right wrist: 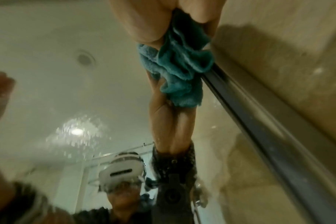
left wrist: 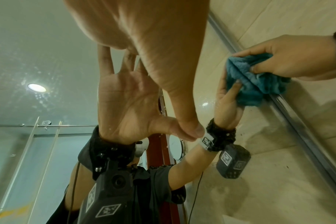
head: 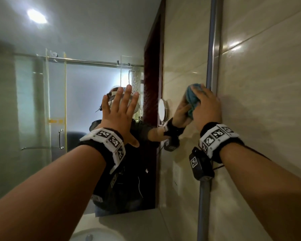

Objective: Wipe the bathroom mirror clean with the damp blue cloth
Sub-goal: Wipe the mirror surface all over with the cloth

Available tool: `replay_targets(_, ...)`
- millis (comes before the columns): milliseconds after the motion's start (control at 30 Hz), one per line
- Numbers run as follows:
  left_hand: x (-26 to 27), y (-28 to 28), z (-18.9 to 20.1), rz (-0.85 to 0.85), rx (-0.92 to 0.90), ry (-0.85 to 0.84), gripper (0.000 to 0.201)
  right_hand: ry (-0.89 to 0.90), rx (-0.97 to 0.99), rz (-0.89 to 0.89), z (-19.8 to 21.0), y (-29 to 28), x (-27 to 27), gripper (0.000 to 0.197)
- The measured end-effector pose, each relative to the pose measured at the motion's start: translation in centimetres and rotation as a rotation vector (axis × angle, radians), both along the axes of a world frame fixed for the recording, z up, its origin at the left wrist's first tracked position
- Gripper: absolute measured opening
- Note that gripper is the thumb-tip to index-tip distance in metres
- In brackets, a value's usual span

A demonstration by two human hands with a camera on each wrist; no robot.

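Observation:
The bathroom mirror [head: 76, 80] fills the left and middle of the head view and reflects the room and me. My left hand [head: 119, 108] lies flat on the glass, fingers straight and spread; its thumb [left wrist: 192, 130] touches the pane. My right hand [head: 207, 105] grips the bunched blue cloth [head: 192, 96] and holds it against the mirror's right edge, beside the metal frame strip [head: 214, 49]. The cloth [right wrist: 182, 60] hangs crumpled below the right hand's fingers [right wrist: 153, 22]. From the left wrist, the cloth [left wrist: 244, 65] meets its own reflection at the glass. Water droplets speckle the pane.
A beige tiled wall [head: 268, 101] runs to the right of the frame strip. A white basin [head: 96, 235] sits below the mirror on a pale counter. The glass reflects a shower screen, a dark wooden door frame and a small round mirror [head: 162, 108].

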State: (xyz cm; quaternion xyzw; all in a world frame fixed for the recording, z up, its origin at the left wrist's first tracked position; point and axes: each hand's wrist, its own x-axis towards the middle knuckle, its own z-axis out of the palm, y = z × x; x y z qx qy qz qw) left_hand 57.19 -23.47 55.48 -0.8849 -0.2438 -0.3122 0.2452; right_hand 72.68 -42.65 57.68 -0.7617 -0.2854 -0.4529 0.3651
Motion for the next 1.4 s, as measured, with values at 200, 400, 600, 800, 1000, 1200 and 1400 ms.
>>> replay_targets(200, -0.3, -0.3, 0.1, 0.003, 0.002, 0.0, 0.152, -0.158, -0.1, 0.073, -5.2, 4.0, -4.6, 0.064)
replay_targets(400, -0.3, -0.2, 0.0, -0.015, -0.001, -0.017, 0.153, -0.348, -0.425, 0.255, -5.9, 4.8, -4.8, 0.063)
replay_targets(600, 0.0, 0.0, 0.0, -0.032, -0.007, -0.017, 0.154, -0.074, 0.098, 0.044, 2.9, 3.8, -2.0, 0.069)
replay_targets(800, 0.2, 0.2, -0.1, -0.032, 0.034, -0.053, 0.153, -0.363, -0.313, 0.262, -7.5, 7.5, -5.6, 0.057)
replay_targets(1000, -0.3, 0.0, -0.1, -0.031, 0.031, -0.02, 0.153, -0.287, -0.389, 0.251, -9.6, 2.3, -2.4, 0.07)
replay_targets(1200, -0.8, -1.1, -1.7, -0.058, 0.087, -0.036, 0.147, 0.037, 0.034, 0.003, -6.2, 0.5, 0.2, 0.067)
replay_targets(1400, -1.7, -1.5, -8.3, -0.061, 0.145, 0.136, 0.143, -0.246, -0.445, 0.247, -17.7, 4.0, -3.9, 0.085)
